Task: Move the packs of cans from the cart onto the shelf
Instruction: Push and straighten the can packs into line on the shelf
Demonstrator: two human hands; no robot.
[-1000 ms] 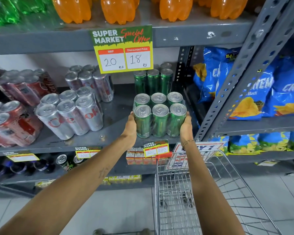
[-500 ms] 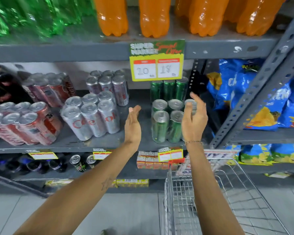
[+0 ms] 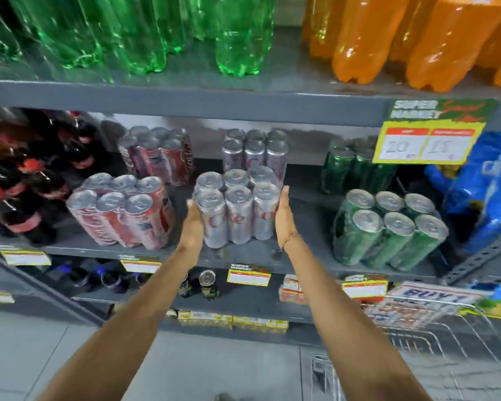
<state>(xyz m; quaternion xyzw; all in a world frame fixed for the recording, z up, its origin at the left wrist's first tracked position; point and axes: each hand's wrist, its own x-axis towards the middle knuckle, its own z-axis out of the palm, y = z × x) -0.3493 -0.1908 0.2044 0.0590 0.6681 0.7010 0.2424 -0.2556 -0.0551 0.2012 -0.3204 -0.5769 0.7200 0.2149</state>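
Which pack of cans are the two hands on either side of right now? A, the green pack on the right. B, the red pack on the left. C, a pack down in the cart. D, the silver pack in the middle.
D: the left hand and right hand flank the front silver pack standing on the shelf; the green pack and red pack stand apart, untouched.

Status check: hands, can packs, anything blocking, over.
Left hand and right hand flat against silver pack, on shelf. Green pack shelved right, red pack left. Nothing blocking.
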